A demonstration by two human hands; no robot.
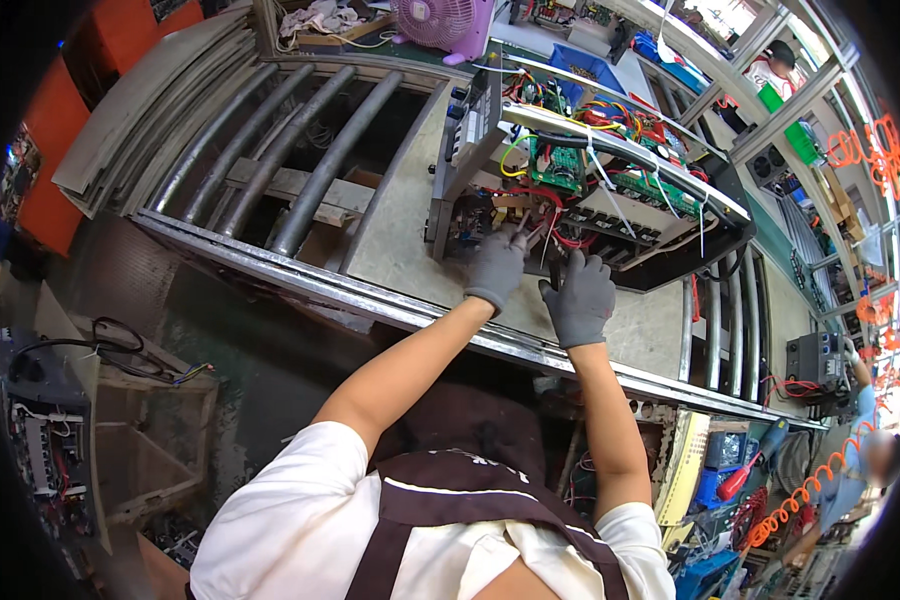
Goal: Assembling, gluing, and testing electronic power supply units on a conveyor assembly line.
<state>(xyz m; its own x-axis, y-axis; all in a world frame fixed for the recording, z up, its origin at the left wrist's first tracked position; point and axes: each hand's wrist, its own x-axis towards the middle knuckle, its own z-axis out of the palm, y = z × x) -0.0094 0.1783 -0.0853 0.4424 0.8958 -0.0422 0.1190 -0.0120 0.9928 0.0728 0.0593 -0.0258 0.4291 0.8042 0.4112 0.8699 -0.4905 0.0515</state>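
An open electronic unit (625, 240) with a black casing stands on a board laid over the conveyor. Green circuit boards (558, 166), red wires (568, 240) and white cable ties (610, 190) show in it. My left hand (496, 268), in a grey glove, reaches into its near opening with the fingers closed at the wires. What they pinch is too small to name. Just right of it, my right hand (580, 300), gloved in grey as well, is curled at the unit's near edge. Something dark shows by its thumb, mostly hidden.
Metal rollers (320, 165) run left of the board, with more rollers (735, 330) to the right. A purple fan (435, 22) and a blue bin (585, 66) stand behind. Flat panels (155, 105) are stacked at far left. Other people work at the right.
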